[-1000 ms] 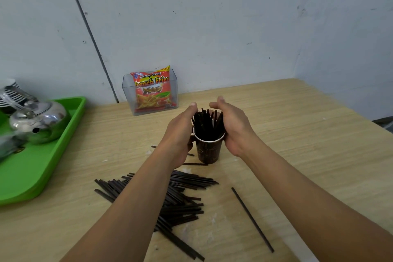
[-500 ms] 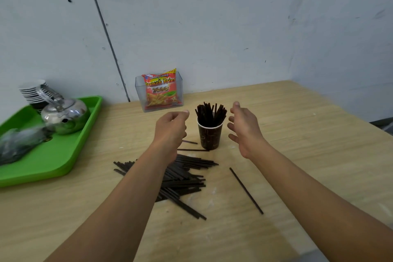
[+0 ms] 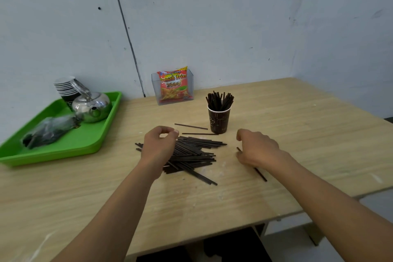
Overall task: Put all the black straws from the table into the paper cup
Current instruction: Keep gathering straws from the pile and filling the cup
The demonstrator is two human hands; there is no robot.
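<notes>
A pale wooden tabletop (image 3: pixel 276 125) sits in a corner of scuffed, light blue-grey walls. A paper cup (image 3: pixel 219 120) stands upright toward the tabletop's far edge, near the middle, with a bunch of black straws (image 3: pixel 219 100) sticking up out of it. Just in front of the cup two loose straws (image 3: pixel 191 126) lie flat, and nearer the front edge a pile of straws (image 3: pixel 191 155) lies spread on the wood. The left hand (image 3: pixel 159 147) hovers over the pile's left part, fingers curled loosely, holding nothing visible. The right hand (image 3: pixel 257 149) is palm down, fingers bent, over a single straw (image 3: pixel 260 174) lying apart to the right of the pile; whether it grips that straw cannot be told. At the far edge a clear holder with a snack packet (image 3: pixel 173 86) stands against the wall. A green tray (image 3: pixel 85 142) at the left edge carries a metal kettle (image 3: pixel 92 106), stacked cups (image 3: pixel 66 87) and a plastic-wrapped bundle (image 3: pixel 49 130).
</notes>
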